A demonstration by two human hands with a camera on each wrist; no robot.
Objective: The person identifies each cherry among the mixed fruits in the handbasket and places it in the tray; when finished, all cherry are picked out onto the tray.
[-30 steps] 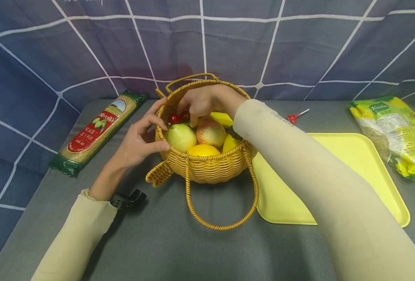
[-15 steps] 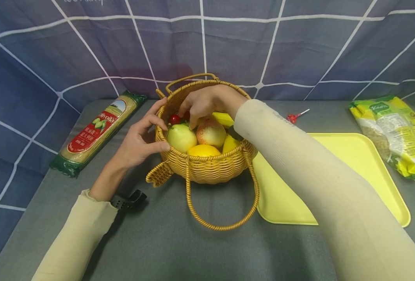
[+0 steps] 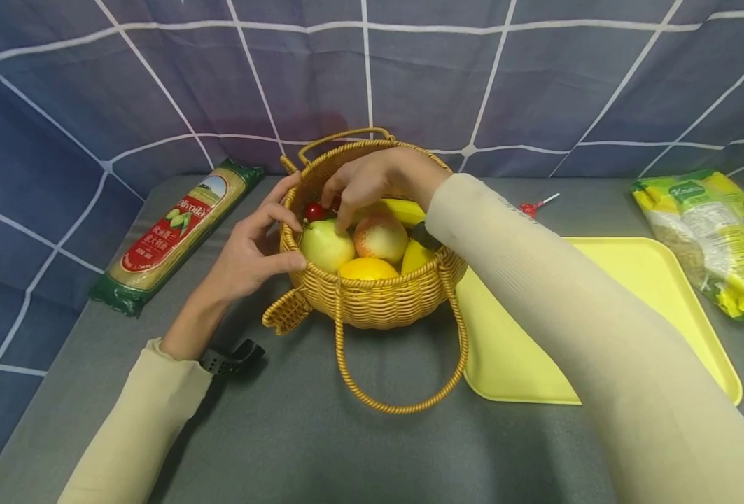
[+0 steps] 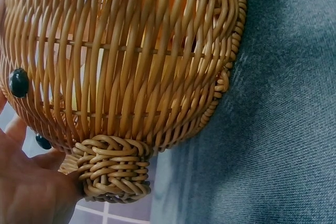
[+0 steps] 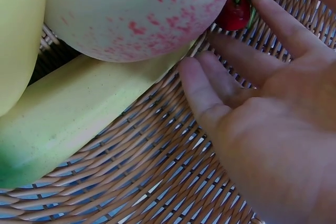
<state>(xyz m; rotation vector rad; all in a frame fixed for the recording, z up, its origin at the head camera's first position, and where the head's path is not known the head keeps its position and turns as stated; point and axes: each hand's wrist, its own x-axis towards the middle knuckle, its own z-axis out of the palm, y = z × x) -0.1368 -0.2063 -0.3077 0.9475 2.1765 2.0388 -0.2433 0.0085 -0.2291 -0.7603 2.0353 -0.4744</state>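
A wicker basket point(image 3: 384, 304) full of fruit stands in the middle of the head view. My left hand point(image 3: 252, 248) grips its left rim, fingers over the edge and thumb at the front. Inside the basket, my right hand point(image 3: 372, 183) reaches down with loosely bent fingers. In the right wrist view its index fingertip touches the red cherries point(image 5: 233, 14), and the other fingers lie apart by the wicker wall. A green pear point(image 3: 326, 246), a peach point(image 3: 381, 238), a yellow lemon-like fruit point(image 3: 367, 269) and a banana point(image 3: 399, 210) fill the basket around this hand.
A yellow tray point(image 3: 636, 269) lies right of the basket, partly under the right sleeve. Behind it is a red lollipop point(image 3: 528, 209); a yellow-green food bag point(image 3: 712, 238) lies far right. A spaghetti pack point(image 3: 173, 234) lies left. The basket's handle point(image 3: 403, 409) hangs toward me.
My right hand has shifted slightly up and back inside the basket, showing more of the banana. My left hand keeps its hold on the rim. The head view has tilted slightly.
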